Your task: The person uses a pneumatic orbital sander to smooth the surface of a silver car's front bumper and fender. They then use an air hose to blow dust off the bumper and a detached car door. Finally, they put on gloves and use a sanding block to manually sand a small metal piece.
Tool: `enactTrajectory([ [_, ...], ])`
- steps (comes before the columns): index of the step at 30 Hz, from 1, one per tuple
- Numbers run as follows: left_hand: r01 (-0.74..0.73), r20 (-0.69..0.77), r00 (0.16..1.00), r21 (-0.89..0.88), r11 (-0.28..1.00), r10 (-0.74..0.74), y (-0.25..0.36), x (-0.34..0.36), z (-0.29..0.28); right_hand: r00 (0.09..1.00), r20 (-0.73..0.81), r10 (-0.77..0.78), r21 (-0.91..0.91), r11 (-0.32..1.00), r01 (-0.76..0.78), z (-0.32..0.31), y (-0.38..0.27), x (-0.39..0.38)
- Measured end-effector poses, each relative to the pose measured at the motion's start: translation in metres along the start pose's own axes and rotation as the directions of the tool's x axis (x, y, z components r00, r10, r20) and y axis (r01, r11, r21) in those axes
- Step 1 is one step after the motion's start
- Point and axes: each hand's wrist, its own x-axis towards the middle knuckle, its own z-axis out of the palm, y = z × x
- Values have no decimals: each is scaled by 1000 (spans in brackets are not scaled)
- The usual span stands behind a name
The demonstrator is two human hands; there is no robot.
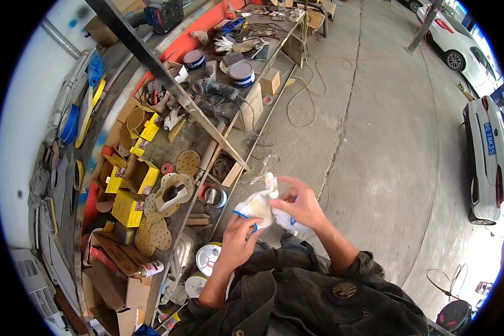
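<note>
In front of my body I hold a pair of white knitted work gloves with blue cuff edges. My left hand (239,241) pinches the blue-edged cuff of one glove (256,207), whose fingers point up and away from me. My right hand (302,206) is closed on the other white glove (283,217), its thumb and fingers close to the first glove's fingers. The two gloves touch, and part of the second is hidden behind my right hand. Both hands are bare.
A cluttered workbench (173,134) runs along my left, bearing sanding discs (189,162), yellow boxes (127,209), paint tins (241,74) and power tools. A slanting metal post (168,78) crosses it. Hoses (313,106) lie on the concrete floor; white cars (487,162) stand at right.
</note>
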Motion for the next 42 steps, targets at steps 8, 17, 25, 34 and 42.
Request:
enactTrajectory([
  [8, -41, -4, 999, 86, 995, 42, -22, -2, 7, 985, 174, 20, -234, 972, 22, 21, 1, -4],
  [17, 277, 67, 958, 27, 960, -278, -24, -15, 14, 951, 299, -76, -529, 816, 232, 63, 2, -14],
  [25, 384, 33, 919, 148, 912, -392, -34, -31, 15, 866, 408, -289, -510, 715, 478, 96, 12, -14],
  [34, 317, -409, 859, -46, 947, -307, -51, -50, 43, 973, 99, -209, -211, 951, 226, 119, 11, 0],
  [42, 516, -566, 739, 127, 847, -365, -85, -53, 25, 794, 340, -504, -123, 813, 569, 135, 15, -26],
])
